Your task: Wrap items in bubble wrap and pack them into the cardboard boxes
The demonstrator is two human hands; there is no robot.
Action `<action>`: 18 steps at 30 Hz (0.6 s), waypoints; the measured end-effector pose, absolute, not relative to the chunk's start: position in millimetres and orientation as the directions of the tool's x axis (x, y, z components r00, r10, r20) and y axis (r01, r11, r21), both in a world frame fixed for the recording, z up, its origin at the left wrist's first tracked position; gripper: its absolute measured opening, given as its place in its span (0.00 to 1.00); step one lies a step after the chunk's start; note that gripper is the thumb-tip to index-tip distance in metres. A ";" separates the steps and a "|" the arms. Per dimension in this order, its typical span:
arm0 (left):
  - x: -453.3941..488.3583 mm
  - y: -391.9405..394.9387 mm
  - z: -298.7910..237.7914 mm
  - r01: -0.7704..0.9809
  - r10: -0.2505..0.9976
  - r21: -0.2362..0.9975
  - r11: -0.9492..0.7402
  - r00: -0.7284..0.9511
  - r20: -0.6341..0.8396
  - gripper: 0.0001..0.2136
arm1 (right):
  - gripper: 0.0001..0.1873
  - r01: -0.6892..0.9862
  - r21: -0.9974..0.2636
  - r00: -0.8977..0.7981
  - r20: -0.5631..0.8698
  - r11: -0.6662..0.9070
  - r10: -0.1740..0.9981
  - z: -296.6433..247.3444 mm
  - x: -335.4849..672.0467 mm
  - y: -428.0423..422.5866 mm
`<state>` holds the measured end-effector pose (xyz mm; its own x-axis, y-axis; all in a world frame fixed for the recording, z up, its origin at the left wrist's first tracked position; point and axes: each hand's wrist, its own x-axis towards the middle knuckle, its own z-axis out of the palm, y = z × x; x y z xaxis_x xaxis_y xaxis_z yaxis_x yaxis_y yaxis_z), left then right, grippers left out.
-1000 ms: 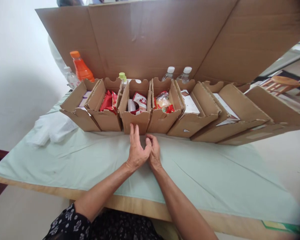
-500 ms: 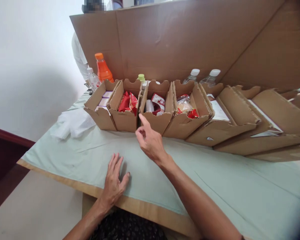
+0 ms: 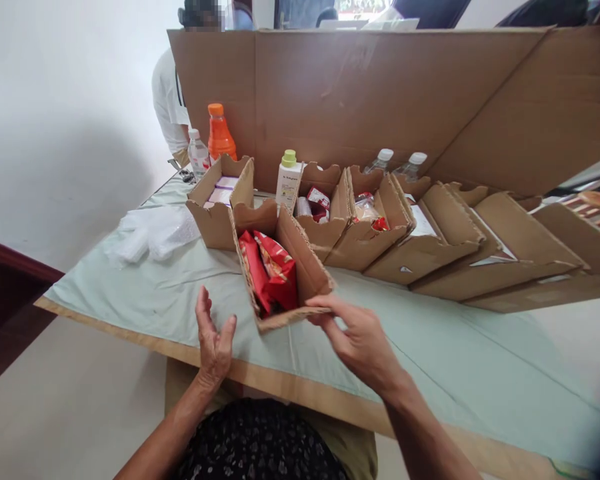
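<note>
My right hand (image 3: 353, 333) pinches the near right corner of an open-topped cardboard box (image 3: 307, 257), which stands out in front of the row. Inside that box lie two shiny red snack packets (image 3: 275, 270). To the left of the box is my left hand (image 3: 215, 337), fingers apart and holding nothing, raised just over the table's near edge. Behind, a box with white and purple packs (image 3: 221, 191) stands at the left end of the row. A box with a red-and-white pack (image 3: 320, 202) is on the other side of the gap.
Several more cardboard boxes (image 3: 425, 260) run off to the right on the pale green cloth (image 3: 430, 360). An orange bottle (image 3: 222, 139) and a white bottle with a green cap (image 3: 289, 180) stand behind. A tall cardboard panel (image 3: 380, 93) backs the table; crumpled plastic wrap (image 3: 155, 233) lies left. A person (image 3: 170, 100) is beyond.
The box with the red packets has come out of the row toward me, gripped by my right hand. My left hand has lifted and turned palm inward beside it. The view has shifted.
</note>
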<state>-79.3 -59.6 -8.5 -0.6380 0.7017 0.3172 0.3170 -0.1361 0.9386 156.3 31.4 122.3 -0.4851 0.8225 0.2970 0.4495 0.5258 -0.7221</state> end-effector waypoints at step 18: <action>-15.3 1.9 5.5 0.368 0.885 0.919 -0.142 -0.369 0.284 0.37 | 0.26 0.478 -0.828 -0.053 0.306 0.294 0.950 30.0 228.1 43.4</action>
